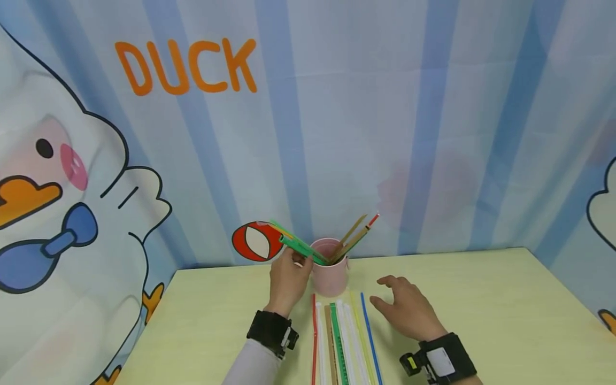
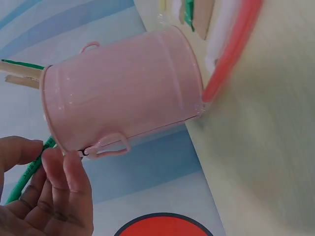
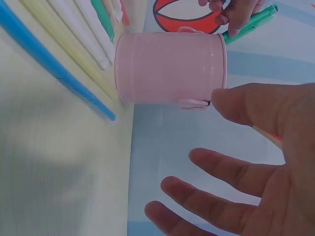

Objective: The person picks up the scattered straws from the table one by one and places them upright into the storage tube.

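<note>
A small pink bucket (image 1: 330, 279) stands upright at the back of the table with several straws leaning out of it. My left hand (image 1: 287, 279) is at its left rim and pinches a green straw (image 2: 25, 178) with printed lettering between thumb and fingers. The straw's lower end is inside the bucket. On the other side, brown straws (image 1: 353, 235) and a red-tipped one (image 1: 373, 218) lean right. My right hand (image 1: 409, 308) hovers right of the bucket, fingers spread and holding nothing; in the right wrist view its thumb (image 3: 236, 104) appears near the rim.
In front of the bucket lies a row of straws: a red one (image 1: 314, 337), white-wrapped ones (image 1: 345, 337), a brown one (image 1: 331, 342), a green one (image 1: 338, 342), a yellow one (image 1: 362, 337) and a blue one (image 1: 371, 337). A printed curtain (image 1: 346, 133) hangs behind the table (image 1: 481, 299).
</note>
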Tool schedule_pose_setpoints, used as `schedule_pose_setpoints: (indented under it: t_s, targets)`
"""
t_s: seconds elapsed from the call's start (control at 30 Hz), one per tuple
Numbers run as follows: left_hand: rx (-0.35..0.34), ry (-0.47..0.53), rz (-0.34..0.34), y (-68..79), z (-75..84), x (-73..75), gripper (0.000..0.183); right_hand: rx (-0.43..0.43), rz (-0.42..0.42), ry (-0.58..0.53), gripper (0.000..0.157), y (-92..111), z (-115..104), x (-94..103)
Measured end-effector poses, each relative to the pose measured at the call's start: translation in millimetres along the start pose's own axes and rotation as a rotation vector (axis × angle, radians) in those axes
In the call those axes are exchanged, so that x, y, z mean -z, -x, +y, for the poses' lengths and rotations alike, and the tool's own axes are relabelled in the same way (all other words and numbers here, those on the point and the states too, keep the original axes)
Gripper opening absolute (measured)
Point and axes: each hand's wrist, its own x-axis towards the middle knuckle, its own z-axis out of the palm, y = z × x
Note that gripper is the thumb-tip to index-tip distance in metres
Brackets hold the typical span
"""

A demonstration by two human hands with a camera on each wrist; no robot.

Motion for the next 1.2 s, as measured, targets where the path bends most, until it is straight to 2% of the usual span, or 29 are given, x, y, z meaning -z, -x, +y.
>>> schedule_pose_setpoints:
  t_s: [0.17,0.33,0.63,0.73,0.8,1.0,1.2]
  targets:
    - [0.001,-0.044,-0.007,3.8,-0.3,8.4,0.022,0.019,0.0,0.006,0.048,-2,-5,-1.1]
    - [0.0,-0.135,0.003,13.6,3.9,25.5,0.028,0.032,-0.002,0.013,0.047,-4,-9,-1.2]
    - [-0.091,-0.306,-0.007,35.7,12.7,57.6,0.029,0.048,-0.001,0.041,0.048,-7,-10,-1.9]
    - [-0.092,-0.354,-0.055,42.9,14.4,63.9,0.035,0.051,-0.001,0.044,0.048,-7,-10,-1.2]
    - [-0.091,-0.378,-0.112,47.8,14.5,65.8,0.041,0.049,0.001,0.045,0.047,-7,-11,-1.0]
    - [-0.097,-0.488,-0.257,61.9,5.4,61.3,0.054,0.034,0.007,0.078,0.046,-4,-13,-5.8]
    - [-0.086,-0.553,-0.305,65.1,-2.1,55.3,0.064,0.027,0.028,0.132,0.048,-2,-14,-9.3]
